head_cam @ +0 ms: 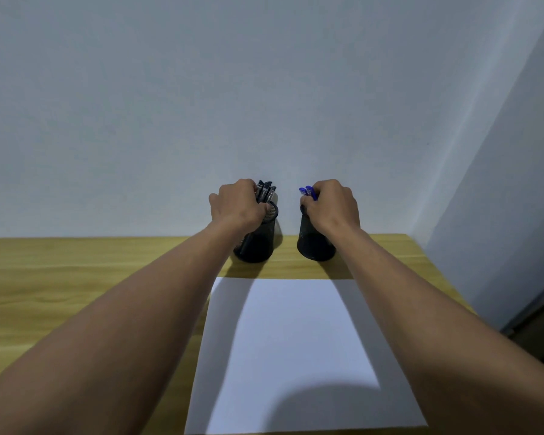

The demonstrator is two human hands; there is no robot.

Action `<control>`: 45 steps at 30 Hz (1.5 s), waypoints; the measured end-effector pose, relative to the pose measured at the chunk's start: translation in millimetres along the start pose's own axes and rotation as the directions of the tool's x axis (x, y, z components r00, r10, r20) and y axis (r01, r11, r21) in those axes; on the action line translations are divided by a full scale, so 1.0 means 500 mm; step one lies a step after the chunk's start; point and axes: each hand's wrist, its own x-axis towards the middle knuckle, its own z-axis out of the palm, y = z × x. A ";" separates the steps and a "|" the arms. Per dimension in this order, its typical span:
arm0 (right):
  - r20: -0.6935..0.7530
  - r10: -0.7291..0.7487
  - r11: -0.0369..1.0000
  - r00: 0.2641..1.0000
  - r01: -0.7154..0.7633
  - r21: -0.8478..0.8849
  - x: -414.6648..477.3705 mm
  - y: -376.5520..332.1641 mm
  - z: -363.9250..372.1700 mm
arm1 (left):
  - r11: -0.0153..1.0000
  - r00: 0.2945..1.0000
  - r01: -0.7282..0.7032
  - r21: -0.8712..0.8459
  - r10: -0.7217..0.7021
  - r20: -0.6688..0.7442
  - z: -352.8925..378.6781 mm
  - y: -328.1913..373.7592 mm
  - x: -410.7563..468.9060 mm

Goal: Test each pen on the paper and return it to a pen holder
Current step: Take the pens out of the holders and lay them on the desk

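Two black mesh pen holders stand at the far edge of the wooden desk, against the wall. The left pen holder (258, 243) carries several black-capped pens (267, 193); my left hand (236, 205) reaches over its rim with fingers curled round those pens. The right pen holder (314, 244) carries blue-capped pens (307, 192); my right hand (333, 205) curls round them at the rim. A blank white sheet of paper (296, 350) lies on the desk in front of the holders, between my forearms.
The wooden desk (76, 277) runs to the left and ends at the right near a grey wall corner (484, 183). A plain wall rises directly behind the holders. A dark gap shows at the lower right beyond the desk edge.
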 end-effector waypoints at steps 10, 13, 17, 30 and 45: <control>-0.010 -0.025 1.000 1.000 0.025 0.000 0.008 0.016 -0.003 | 0.997 0.995 -0.076 0.018 0.075 0.060 0.003 0.006 0.005; -0.017 -0.031 0.999 0.999 0.031 0.006 0.010 0.018 -0.003 | 0.995 0.994 -0.097 -0.022 0.098 0.051 0.003 0.002 0.007; -0.030 -0.031 0.999 0.999 0.032 0.023 0.012 0.023 -0.007 | 0.989 0.994 -0.105 -0.102 0.108 0.019 0.002 -0.001 0.012; -0.097 0.019 0.994 0.995 -0.008 0.112 0.009 0.020 -0.047 | 0.969 0.996 -0.045 -0.241 0.025 -0.084 -0.032 0.017 0.024; -0.335 -0.009 0.959 0.942 0.104 0.265 -0.082 -0.146 -0.192 | 0.685 0.961 0.086 -0.723 -0.248 -0.120 -0.241 0.039 -0.026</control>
